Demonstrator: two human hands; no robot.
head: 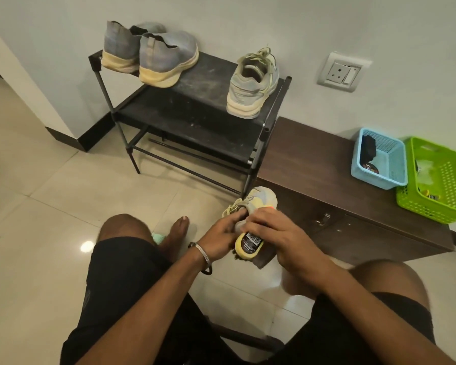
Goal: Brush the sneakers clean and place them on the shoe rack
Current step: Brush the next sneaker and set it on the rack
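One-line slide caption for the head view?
Seated person's left hand steadies a laced sneaker while the right hand works a yellow brush; three sneakers sit on the shoe rack.

1. The sneaker being cleaned (261,200) is pale grey with yellow trim and laces. It is held up off the floor between the knees, toe pointing away, just in front of the shoe rack's near right leg.
2. The brush (248,246) has a yellow back with a black barcode label, and its bristles lie against the sneaker's heel end.
3. Its mate (252,84) stands upright on the right of the top shelf, heel toward us.
4. The shoe rack (195,101) is black, dusty and metal-framed, and stands against the wall.
5. A grey-blue pair with cream soles (153,57) sits at the left of the top shelf.
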